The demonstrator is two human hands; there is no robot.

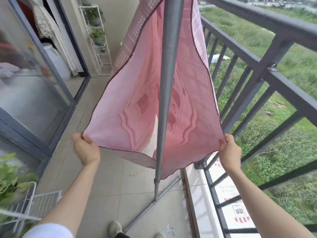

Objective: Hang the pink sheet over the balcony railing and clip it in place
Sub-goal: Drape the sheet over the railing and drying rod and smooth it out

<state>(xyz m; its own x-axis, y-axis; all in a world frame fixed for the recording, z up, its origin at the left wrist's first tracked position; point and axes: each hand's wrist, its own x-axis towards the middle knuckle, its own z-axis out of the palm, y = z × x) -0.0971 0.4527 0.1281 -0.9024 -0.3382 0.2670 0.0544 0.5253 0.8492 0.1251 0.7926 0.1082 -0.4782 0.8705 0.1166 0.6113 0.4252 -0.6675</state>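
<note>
just two hands (86,148), one pink sheet (142,107)

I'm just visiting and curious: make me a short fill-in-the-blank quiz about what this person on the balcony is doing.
1. Each hand, the left hand and the right hand, pinches a ____ of the pink patterned sheet.
2. The sheet hangs draped over a grey metal ____.
3. The dark metal balcony railing stands on the person's ____ side.
4. The white wire shelf holds potted ____.

Missing words: corner; pole; right; plants
</note>
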